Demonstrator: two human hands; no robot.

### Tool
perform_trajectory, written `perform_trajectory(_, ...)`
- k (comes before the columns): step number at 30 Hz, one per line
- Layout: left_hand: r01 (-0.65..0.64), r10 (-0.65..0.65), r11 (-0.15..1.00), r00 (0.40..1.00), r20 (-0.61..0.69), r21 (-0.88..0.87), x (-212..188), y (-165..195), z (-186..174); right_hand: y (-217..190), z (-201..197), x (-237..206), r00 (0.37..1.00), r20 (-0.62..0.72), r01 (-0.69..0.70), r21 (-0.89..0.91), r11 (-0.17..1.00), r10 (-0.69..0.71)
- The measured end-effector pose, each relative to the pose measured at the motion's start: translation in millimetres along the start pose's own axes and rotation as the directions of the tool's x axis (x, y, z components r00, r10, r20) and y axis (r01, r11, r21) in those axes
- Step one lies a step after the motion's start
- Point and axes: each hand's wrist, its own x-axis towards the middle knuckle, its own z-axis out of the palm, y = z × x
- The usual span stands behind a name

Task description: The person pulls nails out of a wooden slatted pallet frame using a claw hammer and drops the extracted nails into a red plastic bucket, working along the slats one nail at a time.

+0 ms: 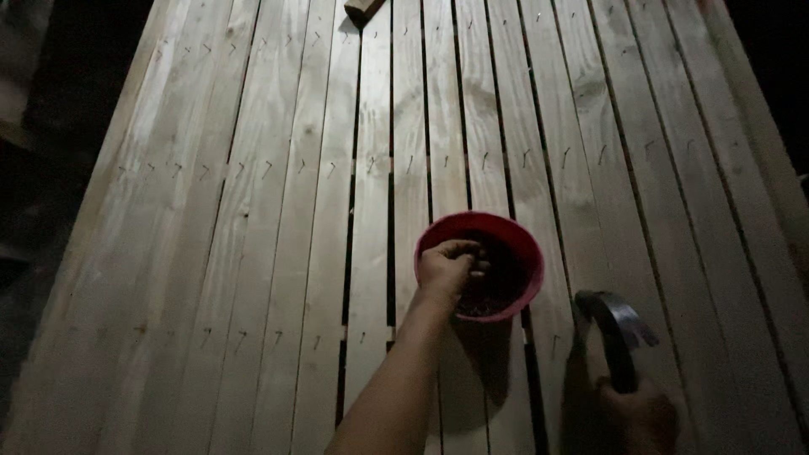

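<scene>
My left hand (449, 268) reaches into a red bowl (516, 240) that stands on the wooden slat surface (278, 211); its fingers curl down among dark small pieces, apparently nails, inside. I cannot tell whether the fingers have closed on any. My right hand (642, 411), at the lower right, grips the handle of a claw hammer (618, 324) whose metal head rests against the slats just right of the bowl.
Rows of part-driven, bent nails (371, 164) cross the pale planks at mid-height and lower down. A small wooden block (362, 8) lies at the top edge. Dark gaps run between slats; darkness surrounds the panel on both sides.
</scene>
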Motion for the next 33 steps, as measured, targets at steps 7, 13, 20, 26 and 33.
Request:
perform_trajectory(7,0.06,-0.021,0.957,0.99,-0.137,0.284,-18.8,-11.3,21.6,8.8,-2.9,-1.9,0.999,0.026,0.023,0.027,0.999,-0.024)
perform_trajectory(13,-0.184,0.344,0.848,0.904,-0.253,0.497,-37.5,-31.6,37.9,24.8,-3.4,6.1,0.997,0.061,0.05,0.073,0.996,-0.054)
perform_trajectory(20,-0.073,0.29,0.857,0.886,-0.362,0.51,-56.7,-41.3,55.8,45.4,-18.8,18.8,0.987,0.152,0.018,0.181,0.983,-0.046)
perform_trajectory(26,-0.247,0.502,0.789,0.787,-0.358,0.563,-64.5,-49.9,69.7,75.8,-72.2,44.0,0.964,0.214,0.147,0.058,0.987,-0.156)
perform_trajectory(33,-0.285,0.472,0.849,0.788,-0.396,0.445,-87.4,-50.1,99.7,133.5,-100.9,76.3,0.968,0.198,0.206,-0.276,0.939,-0.154)
